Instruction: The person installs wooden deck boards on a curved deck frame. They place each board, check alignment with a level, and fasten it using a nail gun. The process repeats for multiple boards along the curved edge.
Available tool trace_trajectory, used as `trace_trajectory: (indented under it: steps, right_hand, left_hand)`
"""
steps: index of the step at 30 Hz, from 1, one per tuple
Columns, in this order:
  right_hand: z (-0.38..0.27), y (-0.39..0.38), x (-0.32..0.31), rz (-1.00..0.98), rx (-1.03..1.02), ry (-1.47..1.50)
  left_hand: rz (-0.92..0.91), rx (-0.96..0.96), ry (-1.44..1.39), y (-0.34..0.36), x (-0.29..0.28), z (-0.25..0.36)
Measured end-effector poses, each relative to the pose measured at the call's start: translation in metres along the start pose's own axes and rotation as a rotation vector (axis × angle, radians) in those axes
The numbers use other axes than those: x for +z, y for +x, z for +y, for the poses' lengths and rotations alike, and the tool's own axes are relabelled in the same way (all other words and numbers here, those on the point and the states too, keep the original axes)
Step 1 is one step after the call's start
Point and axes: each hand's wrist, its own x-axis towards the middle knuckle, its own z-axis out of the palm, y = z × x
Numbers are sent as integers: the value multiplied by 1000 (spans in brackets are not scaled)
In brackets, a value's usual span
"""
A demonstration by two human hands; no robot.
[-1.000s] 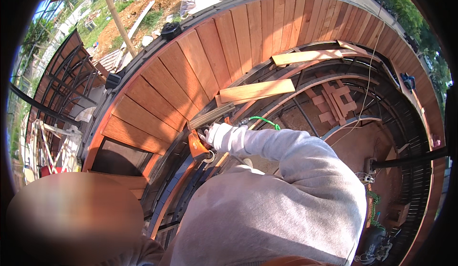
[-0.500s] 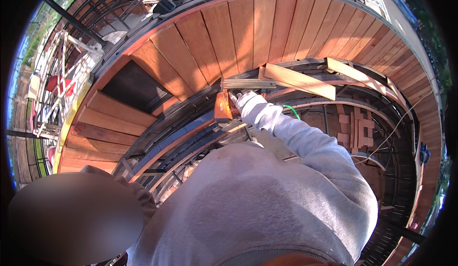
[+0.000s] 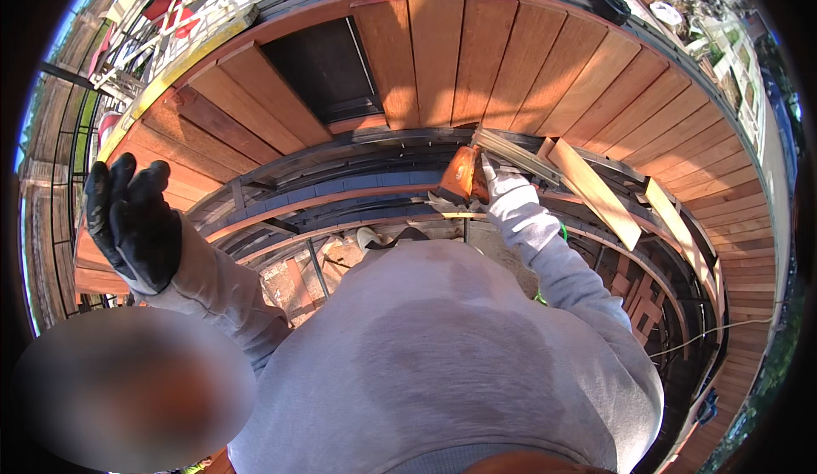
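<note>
My left hand (image 3: 140, 219), in a black glove, is raised at the left over the curved row of reddish wooden boards (image 3: 430, 57), fingers apart and slightly curled, holding nothing. My right hand (image 3: 502, 185) grips an orange nail gun (image 3: 459, 170) at the inner edge of that row, its long metal magazine (image 3: 519, 155) pointing to upper left and lower right. A green hose shows behind my right sleeve (image 3: 562, 270). A loose plank (image 3: 600, 197) lies tilted just right of the gun. Above and left of it, the row has a dark gap (image 3: 315, 70).
Curved rails and blue-grey strips (image 3: 315, 189) run below the boards. Another loose plank (image 3: 681, 231) lies at right, near a cord (image 3: 706, 334) and a blue tool (image 3: 706, 408). Black objects (image 3: 611, 2) sit on the outer rim. Red items and white scaffolding (image 3: 170, 14) are beyond it, top left.
The view has swung left, bringing the gap toward the centre. My left hand has risen into view. My right hand still holds the nail gun, now angled differently.
</note>
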Motion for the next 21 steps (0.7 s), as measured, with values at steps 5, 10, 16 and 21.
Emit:
trace_trajectory:
  steps: [5, 10, 16, 21]
  right_hand:
    - [-14, -38, -30, 105, -29, 132]
    - [10, -82, -55, 197, 198, 177]
    - [92, -106, -52, 227, 562, 45]
    - [140, -107, -55, 117, 887, 127]
  left_hand:
    - [-129, -556, 163, -119, 55, -73]
    - [-322, -874, 20, -214, 54, -129]
    - [-621, -917, 201, -252, 58, -130]
    - [-740, -871, 334, -252, 67, -134]
